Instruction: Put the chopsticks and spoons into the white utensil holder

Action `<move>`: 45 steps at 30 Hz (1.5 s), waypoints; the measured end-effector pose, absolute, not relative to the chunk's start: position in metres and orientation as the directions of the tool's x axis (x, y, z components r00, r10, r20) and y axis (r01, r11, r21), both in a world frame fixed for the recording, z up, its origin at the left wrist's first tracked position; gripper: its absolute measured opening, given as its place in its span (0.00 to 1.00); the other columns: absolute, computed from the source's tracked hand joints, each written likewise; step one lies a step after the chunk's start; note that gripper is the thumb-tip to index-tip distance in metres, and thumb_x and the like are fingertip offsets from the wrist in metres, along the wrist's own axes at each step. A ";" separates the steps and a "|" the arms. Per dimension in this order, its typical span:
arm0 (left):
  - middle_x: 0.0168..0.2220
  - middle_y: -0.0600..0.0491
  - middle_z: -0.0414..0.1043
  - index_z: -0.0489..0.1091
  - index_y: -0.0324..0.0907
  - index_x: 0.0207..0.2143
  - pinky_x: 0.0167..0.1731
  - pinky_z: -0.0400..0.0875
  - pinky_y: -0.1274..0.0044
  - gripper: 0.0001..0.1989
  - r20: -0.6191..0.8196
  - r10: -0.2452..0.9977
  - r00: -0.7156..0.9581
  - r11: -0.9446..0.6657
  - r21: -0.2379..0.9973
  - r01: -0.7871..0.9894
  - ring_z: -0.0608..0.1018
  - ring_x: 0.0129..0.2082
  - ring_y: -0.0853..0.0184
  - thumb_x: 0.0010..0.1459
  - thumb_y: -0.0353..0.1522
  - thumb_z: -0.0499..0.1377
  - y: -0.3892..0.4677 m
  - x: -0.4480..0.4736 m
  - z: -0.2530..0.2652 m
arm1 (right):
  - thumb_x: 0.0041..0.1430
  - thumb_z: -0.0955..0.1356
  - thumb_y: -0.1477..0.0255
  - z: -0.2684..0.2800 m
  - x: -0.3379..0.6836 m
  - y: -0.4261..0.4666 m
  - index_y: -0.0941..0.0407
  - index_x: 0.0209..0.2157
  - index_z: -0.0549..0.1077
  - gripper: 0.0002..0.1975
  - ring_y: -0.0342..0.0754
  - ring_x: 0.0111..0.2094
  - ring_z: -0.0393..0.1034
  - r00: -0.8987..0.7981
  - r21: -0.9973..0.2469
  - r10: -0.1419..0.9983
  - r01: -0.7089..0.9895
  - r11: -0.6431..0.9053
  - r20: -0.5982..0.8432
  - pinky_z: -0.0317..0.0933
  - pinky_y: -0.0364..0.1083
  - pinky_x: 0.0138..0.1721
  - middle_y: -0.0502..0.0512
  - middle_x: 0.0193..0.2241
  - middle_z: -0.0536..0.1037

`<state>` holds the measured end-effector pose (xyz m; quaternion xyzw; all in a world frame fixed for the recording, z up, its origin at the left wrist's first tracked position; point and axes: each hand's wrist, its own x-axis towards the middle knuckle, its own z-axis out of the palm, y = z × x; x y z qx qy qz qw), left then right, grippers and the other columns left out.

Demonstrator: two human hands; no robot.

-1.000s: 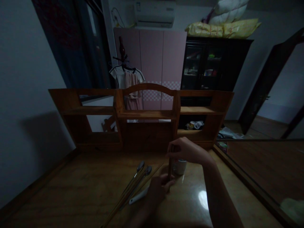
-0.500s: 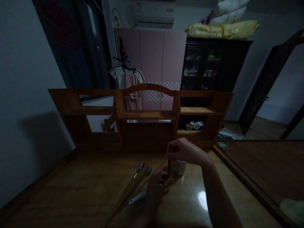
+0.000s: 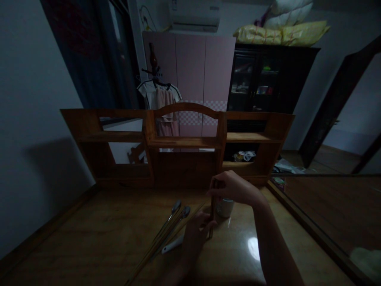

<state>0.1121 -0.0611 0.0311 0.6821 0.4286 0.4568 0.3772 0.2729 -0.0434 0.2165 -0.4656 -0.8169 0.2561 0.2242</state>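
Your right hand is closed on the upper ends of the dark sticks; your left hand is curled about them lower down. Long axis: near upright, at least 2 sticks, between your 2 hands. The cup stands on the surface just right of the sticks, nearer your right hand. 2 spoons lie left of your left hand. Cannot tell whether the lower tips touch the surface.
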 end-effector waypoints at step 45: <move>0.36 0.51 0.76 0.76 0.42 0.35 0.32 0.75 0.77 0.05 0.412 0.890 0.196 -0.451 0.861 0.236 0.79 0.33 0.66 0.57 0.31 0.59 -0.063 0.109 0.035 | 0.55 0.70 0.61 0.214 0.297 -0.024 0.58 0.36 0.78 0.14 0.47 0.31 0.76 -0.629 -0.771 0.776 0.510 0.383 -0.030 0.66 0.42 0.29 0.55 0.29 0.81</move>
